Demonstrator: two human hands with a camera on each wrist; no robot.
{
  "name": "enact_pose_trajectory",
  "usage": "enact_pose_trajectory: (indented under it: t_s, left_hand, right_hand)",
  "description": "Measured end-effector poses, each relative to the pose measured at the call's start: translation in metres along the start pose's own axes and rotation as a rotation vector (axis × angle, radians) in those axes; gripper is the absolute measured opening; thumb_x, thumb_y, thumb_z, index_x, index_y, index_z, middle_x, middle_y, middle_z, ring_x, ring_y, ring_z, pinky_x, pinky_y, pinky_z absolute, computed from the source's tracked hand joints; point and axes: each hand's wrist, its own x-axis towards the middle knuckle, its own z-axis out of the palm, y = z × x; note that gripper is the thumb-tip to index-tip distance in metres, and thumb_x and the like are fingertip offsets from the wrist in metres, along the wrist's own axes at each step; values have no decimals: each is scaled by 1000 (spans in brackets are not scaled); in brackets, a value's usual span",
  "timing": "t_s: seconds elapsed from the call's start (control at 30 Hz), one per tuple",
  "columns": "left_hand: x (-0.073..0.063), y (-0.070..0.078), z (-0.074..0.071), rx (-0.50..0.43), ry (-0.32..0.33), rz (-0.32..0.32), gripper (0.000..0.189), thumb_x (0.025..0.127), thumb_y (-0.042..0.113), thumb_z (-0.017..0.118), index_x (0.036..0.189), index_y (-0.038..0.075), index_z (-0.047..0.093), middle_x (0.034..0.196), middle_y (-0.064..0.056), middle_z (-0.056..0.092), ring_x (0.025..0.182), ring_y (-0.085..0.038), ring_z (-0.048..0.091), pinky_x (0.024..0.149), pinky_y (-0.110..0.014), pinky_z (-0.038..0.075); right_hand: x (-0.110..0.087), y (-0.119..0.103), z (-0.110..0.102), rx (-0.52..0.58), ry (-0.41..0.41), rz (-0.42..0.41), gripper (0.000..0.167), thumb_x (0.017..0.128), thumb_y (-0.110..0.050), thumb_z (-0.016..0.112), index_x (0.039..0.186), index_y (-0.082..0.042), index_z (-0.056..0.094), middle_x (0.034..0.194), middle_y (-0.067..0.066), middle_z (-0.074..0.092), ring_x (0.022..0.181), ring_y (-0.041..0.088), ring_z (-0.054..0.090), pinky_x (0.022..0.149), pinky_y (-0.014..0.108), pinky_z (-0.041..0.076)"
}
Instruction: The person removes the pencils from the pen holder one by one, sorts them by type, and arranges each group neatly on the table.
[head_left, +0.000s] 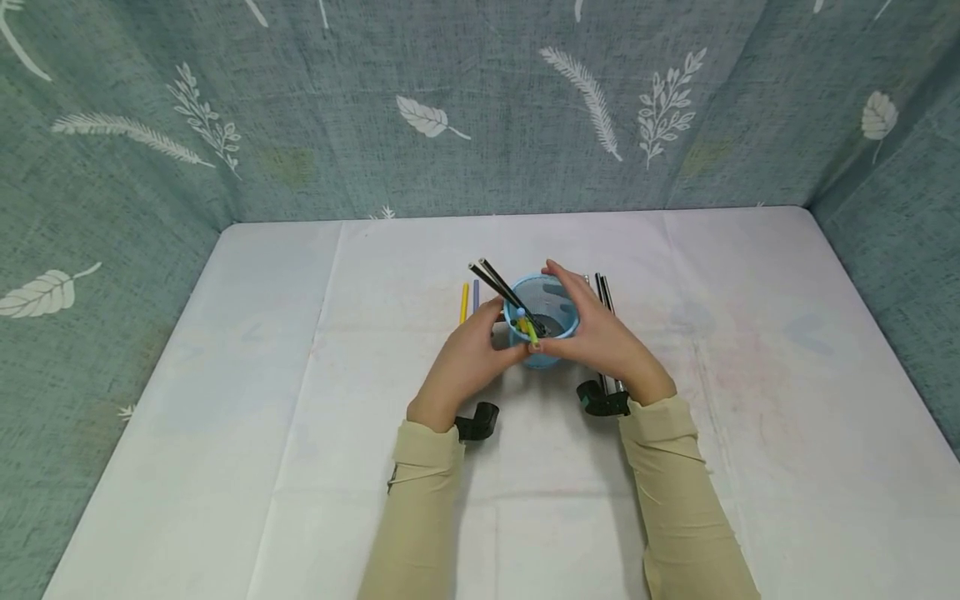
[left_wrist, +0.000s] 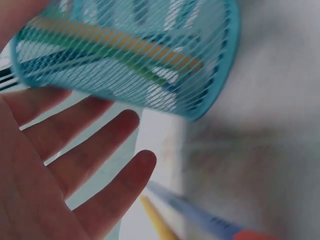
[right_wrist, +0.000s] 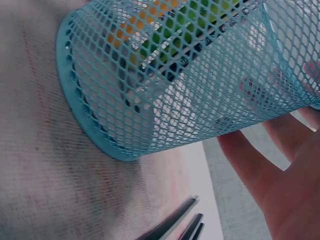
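Observation:
A light blue mesh pen holder (head_left: 540, 362) is held between both hands, tilted in the wrist views. Two slim dark pens (head_left: 497, 282) lean out over its rim to the left. A green pen (right_wrist: 180, 27) and an orange-yellow pen (left_wrist: 125, 41) show through the mesh. My left hand (head_left: 467, 357) grips the holder's left side near the rim; in the left wrist view its lower fingers are spread and apart from the mesh. Around the right side goes my right hand (head_left: 606, 335), thumb at the near rim and index finger at the far rim.
Left of the holder lie a yellow pen (head_left: 464, 303) and a bluish-purple pen (left_wrist: 200, 212), which has a red part near its end. Several dark and silvery pens (head_left: 604, 292) lie to the right, partly under the right hand. A white cloth (head_left: 225, 467) covers the table; a patterned curtain (head_left: 480, 108) hangs behind.

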Motion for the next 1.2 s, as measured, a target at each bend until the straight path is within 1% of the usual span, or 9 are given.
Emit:
enact_pose_trajectory:
  t_s: [0.1, 0.23, 0.4, 0.53, 0.67, 0.77, 0.97, 1.07, 1.2]
  left_hand:
    - [-3, -2, -7, -8, -1, -20, 73, 78, 53, 59, 136, 16, 36, 132, 0, 43, 115, -19, 45, 91, -37, 38]
    - [-7, -4, -15, -26, 21, 19, 66, 78, 56, 57, 130, 19, 45, 122, 6, 50, 110, -14, 48, 89, -33, 39]
    - [-10, -5, -22, -52, 68, 70, 48, 80, 53, 57, 114, 20, 57, 109, 12, 56, 102, -10, 52, 87, -31, 40]
    - [-11, -3, -24, -51, 82, 99, 40, 80, 54, 55, 103, 21, 60, 101, 14, 57, 96, -7, 53, 85, -33, 41]
    - [-13, 0, -27, -45, 96, 120, 35, 80, 53, 56, 96, 22, 60, 96, 13, 58, 92, -4, 53, 84, -33, 41]
    - [-14, 3, -28, -49, 114, 142, 35, 79, 51, 58, 97, 21, 59, 95, 10, 59, 90, -4, 53, 83, -33, 42]
    - [-15, 8, -28, -66, 134, 207, 41, 80, 47, 60, 111, 21, 56, 93, 4, 58, 86, -5, 54, 81, -33, 44]
    - [-15, 9, -27, -70, 130, 229, 43, 80, 46, 60, 114, 20, 55, 91, 5, 58, 82, -5, 54, 75, -34, 46]
    - [-15, 12, -25, -52, 120, 232, 44, 80, 49, 58, 113, 21, 57, 89, 10, 56, 78, -3, 53, 68, -31, 46]
  right_hand:
    - [1, 4, 2, 11, 11, -8, 94, 69, -43, 72, 138, -46, 8, 143, -15, 15, 128, 18, 24, 92, 54, 30]
    - [1, 5, 4, 37, 25, 6, 93, 68, -46, 72, 137, -48, 9, 141, -19, 16, 127, 15, 24, 92, 54, 30]
    - [1, 4, 5, 27, 40, 36, 92, 69, -45, 72, 136, -49, 10, 141, -21, 14, 128, 14, 21, 93, 54, 29]
    - [1, 3, 6, 13, 46, 37, 91, 70, -40, 73, 136, -49, 10, 141, -21, 13, 129, 15, 20, 93, 55, 28]
    - [1, 3, 6, 12, 51, 37, 91, 71, -39, 73, 136, -49, 10, 141, -21, 14, 129, 15, 20, 93, 55, 28]
    - [1, 3, 6, 5, 53, 36, 90, 69, -45, 72, 135, -50, 11, 141, -21, 14, 129, 16, 20, 93, 56, 28]
    - [1, 4, 6, -2, 52, 29, 90, 67, -54, 69, 135, -50, 11, 142, -19, 12, 130, 19, 19, 92, 58, 28]
    - [1, 5, 6, -4, 49, 23, 88, 68, -55, 68, 135, -51, 11, 143, -19, 11, 130, 19, 18, 91, 58, 29]
    - [1, 6, 6, -10, 47, 10, 87, 70, -52, 67, 137, -48, 11, 143, -17, 11, 131, 19, 17, 91, 58, 29]
